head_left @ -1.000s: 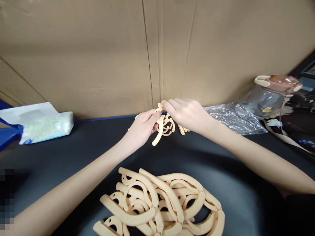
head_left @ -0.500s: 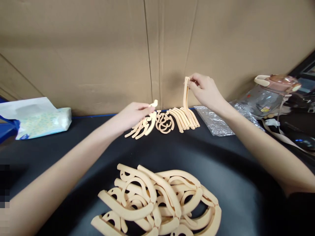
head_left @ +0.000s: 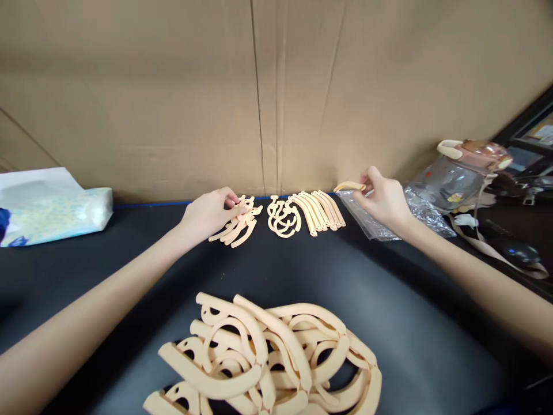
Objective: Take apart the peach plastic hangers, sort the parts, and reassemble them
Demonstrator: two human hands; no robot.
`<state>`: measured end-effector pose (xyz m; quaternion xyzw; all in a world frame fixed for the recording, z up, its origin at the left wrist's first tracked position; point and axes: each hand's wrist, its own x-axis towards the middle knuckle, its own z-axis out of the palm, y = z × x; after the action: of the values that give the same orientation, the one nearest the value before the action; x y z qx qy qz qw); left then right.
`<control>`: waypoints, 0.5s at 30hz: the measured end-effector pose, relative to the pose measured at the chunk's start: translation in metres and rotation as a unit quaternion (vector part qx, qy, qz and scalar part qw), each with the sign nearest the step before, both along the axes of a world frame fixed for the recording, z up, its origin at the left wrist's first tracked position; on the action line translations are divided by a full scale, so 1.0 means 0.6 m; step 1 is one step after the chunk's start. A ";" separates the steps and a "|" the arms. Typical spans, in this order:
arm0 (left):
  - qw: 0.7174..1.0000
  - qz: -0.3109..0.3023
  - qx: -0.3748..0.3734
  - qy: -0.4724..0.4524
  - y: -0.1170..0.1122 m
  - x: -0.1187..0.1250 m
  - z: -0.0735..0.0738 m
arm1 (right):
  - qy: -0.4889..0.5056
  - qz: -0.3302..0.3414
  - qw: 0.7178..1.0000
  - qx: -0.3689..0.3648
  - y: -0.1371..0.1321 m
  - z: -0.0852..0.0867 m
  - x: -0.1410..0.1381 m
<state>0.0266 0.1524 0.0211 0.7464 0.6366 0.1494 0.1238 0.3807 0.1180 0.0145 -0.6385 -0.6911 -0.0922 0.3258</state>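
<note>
while the right hand (head_left: 384,199) is lifted at the far right of the table, its thumb and fingers pinch one end of a curved beige strip (head_left: 349,185), which points leftward above a crinkled, see-through plastic bag (head_left: 372,223). the left hand (head_left: 207,213) reaches over a loose pile of beige hooked pieces (head_left: 240,231), thumb and fingers curled close together at the upper pieces; whether it grasps one or only touches it, i cannot tell.

just right of that pile lies a tangle of thin c-shaped pieces (head_left: 298,219), then a neat row of slim, gently bent bars (head_left: 320,210) lying side by side. all look smooth, matt and plastic-like. nearest the viewer, a big heap of folding hangers (head_left: 276,336) shows thick curved arms, round loops and small holes, overlapping one another. the table (head_left: 415,323) is black and softly shiny, backed by creased brown cardboard (head_left: 173,86). a soft tissue pack (head_left: 56,212) sits at left; a see-through bottle (head_left: 453,181) with a pinkish lid stands at right.
</note>
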 end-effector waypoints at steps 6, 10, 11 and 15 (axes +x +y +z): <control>0.989 -0.121 0.082 0.026 -0.039 -0.015 -0.025 | -0.103 0.020 0.993 -0.050 -0.021 -0.013 -0.015; 0.979 -0.196 0.049 0.030 -0.044 -0.033 -0.052 | -0.181 -0.012 0.983 0.010 -0.023 -0.002 -0.033; 0.980 -0.196 0.035 0.030 -0.044 -0.034 -0.059 | -0.198 -0.015 0.980 0.027 -0.023 0.000 -0.038; 0.981 -0.193 0.022 0.020 -0.043 -0.029 -0.076 | -0.242 -0.004 0.968 0.059 -0.023 -0.008 -0.064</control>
<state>0.0092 0.1265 -0.0245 0.8607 0.4792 0.1216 0.1212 0.3422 0.1039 0.0097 -0.5791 -0.7404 -0.2861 0.1859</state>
